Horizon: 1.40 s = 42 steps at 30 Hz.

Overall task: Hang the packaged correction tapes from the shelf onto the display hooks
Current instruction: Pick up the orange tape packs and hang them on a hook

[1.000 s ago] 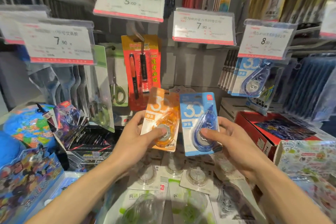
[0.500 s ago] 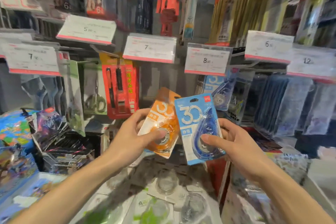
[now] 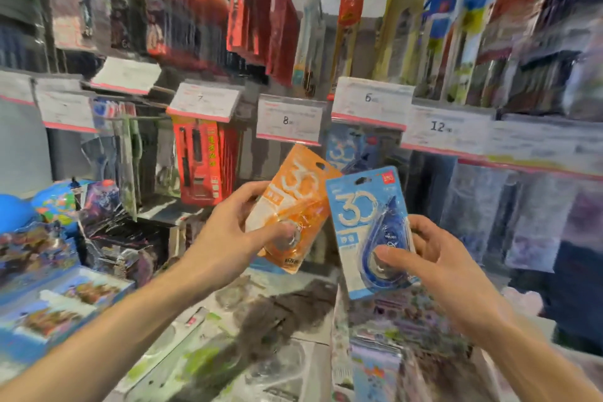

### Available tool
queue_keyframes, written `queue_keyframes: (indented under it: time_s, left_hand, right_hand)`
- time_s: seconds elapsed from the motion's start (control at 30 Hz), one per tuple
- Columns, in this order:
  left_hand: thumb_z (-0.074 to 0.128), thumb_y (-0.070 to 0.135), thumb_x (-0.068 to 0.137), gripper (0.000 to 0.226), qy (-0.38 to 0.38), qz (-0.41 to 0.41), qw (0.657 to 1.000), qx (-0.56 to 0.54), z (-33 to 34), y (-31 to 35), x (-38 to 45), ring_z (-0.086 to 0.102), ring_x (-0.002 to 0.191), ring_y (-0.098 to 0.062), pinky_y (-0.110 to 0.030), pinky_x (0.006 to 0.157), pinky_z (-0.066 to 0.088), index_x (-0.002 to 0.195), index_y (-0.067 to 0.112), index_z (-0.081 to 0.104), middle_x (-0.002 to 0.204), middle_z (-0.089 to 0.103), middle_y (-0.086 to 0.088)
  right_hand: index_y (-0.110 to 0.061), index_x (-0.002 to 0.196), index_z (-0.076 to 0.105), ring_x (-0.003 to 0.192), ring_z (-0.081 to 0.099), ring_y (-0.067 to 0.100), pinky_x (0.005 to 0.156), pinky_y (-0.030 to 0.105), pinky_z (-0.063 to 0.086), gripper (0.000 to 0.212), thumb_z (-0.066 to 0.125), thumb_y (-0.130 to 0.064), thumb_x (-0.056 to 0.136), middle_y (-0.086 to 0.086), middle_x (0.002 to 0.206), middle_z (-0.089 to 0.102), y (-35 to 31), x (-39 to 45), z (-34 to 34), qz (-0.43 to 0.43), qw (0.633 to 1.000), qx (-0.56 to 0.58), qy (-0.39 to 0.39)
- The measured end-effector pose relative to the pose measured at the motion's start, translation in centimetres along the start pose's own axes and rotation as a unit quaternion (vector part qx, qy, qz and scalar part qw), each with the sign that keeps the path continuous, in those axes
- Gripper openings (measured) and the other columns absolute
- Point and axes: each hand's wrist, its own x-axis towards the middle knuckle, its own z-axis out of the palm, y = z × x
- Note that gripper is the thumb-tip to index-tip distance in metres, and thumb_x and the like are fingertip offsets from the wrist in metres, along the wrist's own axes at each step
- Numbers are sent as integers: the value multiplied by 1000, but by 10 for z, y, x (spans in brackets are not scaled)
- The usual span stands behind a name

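L hand (image 3: 228,235): orange pack (image 3: 292,209) is pinched, thumb over the blister, fingers behind the card.
R hand (image 3: 437,268): blue pack (image 3: 368,232) is pinched the same way, thumb on the dispenser bubble.
Location: both are held up in front of the display, just below the 8 price tag (image 3: 289,121).
Hook: probably behind that tag; blurred, can't be confirmed.
Handling: light, stiff card w/ slick plastic bubble; best gripped low, so the hang hole up top is left free.

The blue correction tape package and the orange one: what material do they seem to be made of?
Blue package: apparently printed card, matte, with a clear glossy plastic blister over the tape; reflections show there. Orange package: probably the same build, but blur hides detail.
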Motion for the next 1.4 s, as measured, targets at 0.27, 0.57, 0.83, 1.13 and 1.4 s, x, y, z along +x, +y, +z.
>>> queue_keyframes:
  time_s: [0.27, 0.57, 0.83, 1.13, 1.4]
  left_hand:
    - [86, 28, 76, 54, 17, 63, 997, 35, -6, 42, 13, 73, 103, -3, -25, 84, 58, 121, 40, 60, 114, 76, 19]
    - [83, 24, 79, 53, 31, 126, 991, 17, -19, 64, 19, 75, 103, -7, -22, 84, 56, 126, 33, 61, 114, 78, 13]
    - [84, 24, 78, 54, 29, 150, 988, 17, -26, 69, 25, 75, 103, -7, -18, 84, 58, 126, 32, 61, 114, 78, 13]
    - [82, 28, 76, 59, 20, 155, 988, 9, -30, 61, 29, 74, 107, -10, -25, 89, 59, 131, 27, 60, 117, 77, 11]
    - [84, 20, 82, 49, 30, 144, 989, 30, -30, 49, 32, 76, 100, -8, -19, 85, 58, 123, 34, 61, 111, 79, 13]
  right_hand:
    - [-29, 111, 67, 95, 79, 17, 73, 18, 60, 38, 78, -37, 76, -3, 106, 81, -12, -9, -23, -24, 999, -33, 21]
    - [-46, 100, 64, 94, 77, 12, 91, 46, 58, 21, 77, -44, 85, -9, 104, 79, -16, 3, -4, -59, 993, -88, 50]
    - [-49, 102, 62, 98, 76, 12, 92, 46, 58, 22, 74, -49, 83, -9, 108, 77, -27, 23, 26, -112, 990, -65, 62]
    - [-41, 115, 56, 95, 78, 9, 80, 32, 56, 35, 77, -42, 88, -13, 109, 79, -24, 32, 33, -127, 986, -24, 104]
    - [-52, 120, 50, 105, 73, 2, 86, 28, 58, 39, 74, -41, 91, -17, 117, 75, -8, 44, 35, -119, 978, -68, 154]
